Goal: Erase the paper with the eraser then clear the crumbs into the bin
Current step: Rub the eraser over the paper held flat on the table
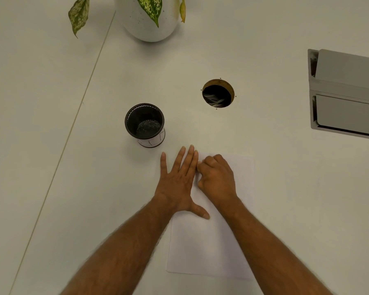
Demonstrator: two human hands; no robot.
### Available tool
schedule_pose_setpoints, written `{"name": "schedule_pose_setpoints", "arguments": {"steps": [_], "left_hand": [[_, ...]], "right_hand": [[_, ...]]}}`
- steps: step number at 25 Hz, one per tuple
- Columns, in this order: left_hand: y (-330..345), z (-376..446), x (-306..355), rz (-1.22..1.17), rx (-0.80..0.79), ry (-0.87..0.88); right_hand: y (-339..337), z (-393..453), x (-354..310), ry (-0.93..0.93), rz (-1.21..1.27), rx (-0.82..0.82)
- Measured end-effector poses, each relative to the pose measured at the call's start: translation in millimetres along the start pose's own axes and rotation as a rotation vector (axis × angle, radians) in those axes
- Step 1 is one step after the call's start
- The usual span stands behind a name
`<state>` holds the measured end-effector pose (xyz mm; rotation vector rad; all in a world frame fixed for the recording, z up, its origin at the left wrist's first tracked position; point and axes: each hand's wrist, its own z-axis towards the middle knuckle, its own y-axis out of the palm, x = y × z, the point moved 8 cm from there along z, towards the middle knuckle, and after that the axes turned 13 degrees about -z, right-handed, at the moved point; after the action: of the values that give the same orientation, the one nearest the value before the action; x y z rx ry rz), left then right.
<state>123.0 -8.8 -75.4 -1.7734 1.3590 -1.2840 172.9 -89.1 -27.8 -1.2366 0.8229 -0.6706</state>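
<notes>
Hands (197,179) on paper (211,248) (left flat)

I see the paper (211,241) lying on the table (51,124) in front of me, with the left hand (179,179) flat on its far left corner and the right hand (216,177) just beside it on the sheet. The bin (144,124) stands beyond, to the left; a cable hole (218,93) lies farther back right, and a plant pot (151,20) at the far edge.
</notes>
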Motion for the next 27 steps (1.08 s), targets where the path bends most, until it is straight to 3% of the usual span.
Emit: {"name": "schedule_pose_setpoints", "arguments": {"steps": [4,9,15,27], "left_hand": [[-0.4,-0.5,-0.5,-0.004,0.004,-0.004],[-1.2,0.0,-1.7,-0.022,0.003,0.006],[-4.9,-5.4,-3.9,-0.081,0.040,0.041],[0.1,-7.9,-8.5,-0.018,0.010,-0.054]], "right_hand": [[1.8,1.0,14.3,0.020,0.144,-0.008],[-12.4,-28.1,45.8,0.210,0.457,0.076],[-8.9,-82.1,20.7,-0.019,0.240,0.018],[-10.2,-88.8,-4.3,-0.143,0.063,0.037]]}}
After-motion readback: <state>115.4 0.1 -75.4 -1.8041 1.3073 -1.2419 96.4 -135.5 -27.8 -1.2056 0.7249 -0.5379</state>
